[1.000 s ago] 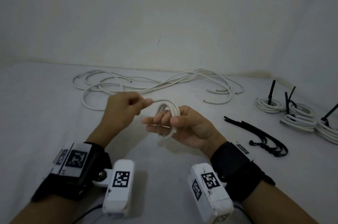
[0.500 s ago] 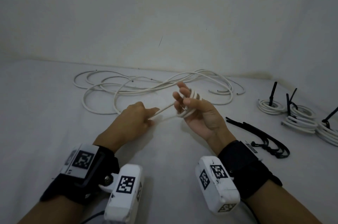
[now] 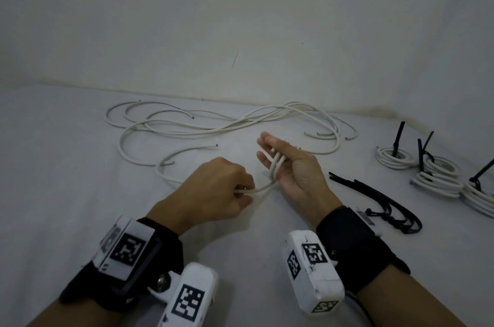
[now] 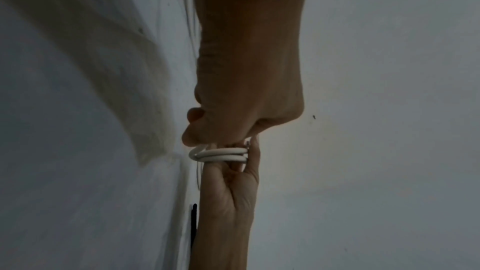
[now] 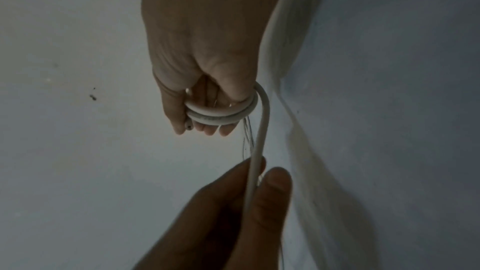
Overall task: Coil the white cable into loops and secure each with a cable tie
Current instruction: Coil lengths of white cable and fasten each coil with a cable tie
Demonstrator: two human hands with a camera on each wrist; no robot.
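Note:
A white cable coil (image 3: pixel 276 163) is wound in a few loops around the straight fingers of my right hand (image 3: pixel 275 155), which is held palm up above the table. The thumb presses the loops (image 5: pixel 221 112) against the fingers. From the coil a free strand (image 3: pixel 260 187) runs left into my left hand (image 3: pixel 240 190), which pinches it between thumb and curled fingers (image 5: pixel 275 182). In the left wrist view the loops (image 4: pixel 221 155) sit just past the left fingertips. More loose white cables (image 3: pixel 213 129) lie in curves at the back of the table.
Black cable ties (image 3: pixel 374 193) lie in a bunch right of my right wrist. Three finished coils, each with an upright black tie, stand at the far right (image 3: pixel 395 158), (image 3: pixel 438 179), (image 3: pixel 478 195). The white wall (image 3: pixel 240 19) rises close behind the table.
My right hand has turned palm up and moved away from me with the coil. My left hand has slid down toward me, drawing the strand taut below the coil.

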